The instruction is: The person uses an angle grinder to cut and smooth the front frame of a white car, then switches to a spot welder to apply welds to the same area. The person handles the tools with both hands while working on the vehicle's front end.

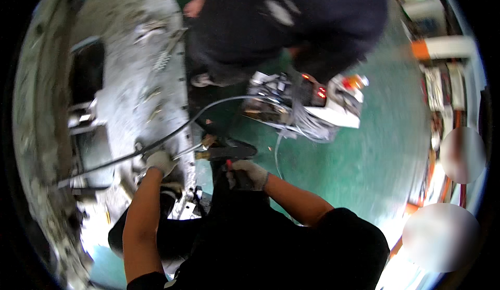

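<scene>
My left hand (160, 162), in a pale work glove, is low at the right edge of a long grey metal plate (130, 76). Its fingers look curled, but what they grip is hidden. A thin light rod (188, 151) slants up to the right from beside it. My right hand (251, 174), also gloved, is closed by my leg around something dark with a small red part (228, 163); blur hides its kind. Between and just above the hands lies a dark elongated object with a brownish end (229, 152). A black cable (192, 120) arcs over the plate above my left hand.
Another person in dark clothes (281, 24) stands bent over ahead, one hand (194, 7) at the plate's edge. A box (341, 115) of cables and a device with a lit red display (315, 91) stands on the green floor (375, 159). Shelving (442, 87) lines the right side.
</scene>
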The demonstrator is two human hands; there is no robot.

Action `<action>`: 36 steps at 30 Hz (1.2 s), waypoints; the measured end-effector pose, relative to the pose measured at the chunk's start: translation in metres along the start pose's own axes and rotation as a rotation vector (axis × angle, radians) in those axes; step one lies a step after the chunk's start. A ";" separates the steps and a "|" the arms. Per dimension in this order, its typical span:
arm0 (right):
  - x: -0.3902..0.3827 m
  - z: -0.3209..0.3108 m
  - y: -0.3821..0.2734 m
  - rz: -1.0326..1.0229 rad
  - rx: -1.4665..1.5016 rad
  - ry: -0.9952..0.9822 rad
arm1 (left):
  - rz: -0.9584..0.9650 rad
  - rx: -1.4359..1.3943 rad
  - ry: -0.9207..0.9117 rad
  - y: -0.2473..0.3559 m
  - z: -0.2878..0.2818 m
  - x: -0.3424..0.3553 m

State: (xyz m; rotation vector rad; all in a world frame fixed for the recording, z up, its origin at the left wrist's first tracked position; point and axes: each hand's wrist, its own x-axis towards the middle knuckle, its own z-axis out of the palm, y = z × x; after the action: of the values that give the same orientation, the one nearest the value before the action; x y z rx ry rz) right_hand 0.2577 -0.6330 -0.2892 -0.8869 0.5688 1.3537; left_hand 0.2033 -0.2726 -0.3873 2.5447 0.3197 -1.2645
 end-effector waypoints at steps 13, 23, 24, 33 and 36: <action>-0.014 -0.048 0.026 -0.057 0.253 0.099 | -0.128 0.027 -0.084 -0.027 0.032 0.086; 0.021 0.029 -0.013 -0.018 0.076 -0.176 | 0.547 -1.242 -0.140 0.090 -0.028 -0.006; 0.007 0.037 -0.029 -0.048 -0.037 -0.175 | 0.626 -1.296 -0.116 0.094 -0.033 -0.014; -0.017 -0.083 -0.153 -0.308 -1.622 0.931 | 0.437 -1.352 0.115 0.089 -0.093 -0.096; -0.040 -0.158 -0.221 -0.104 -1.798 1.238 | 0.268 -1.379 0.194 0.062 -0.085 -0.114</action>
State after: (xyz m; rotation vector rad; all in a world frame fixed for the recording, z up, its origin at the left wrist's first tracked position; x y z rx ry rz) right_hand 0.4894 -0.7806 -0.3002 -3.2203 -0.0268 0.7765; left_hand 0.2185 -0.3097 -0.2377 1.4032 0.5891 -0.3697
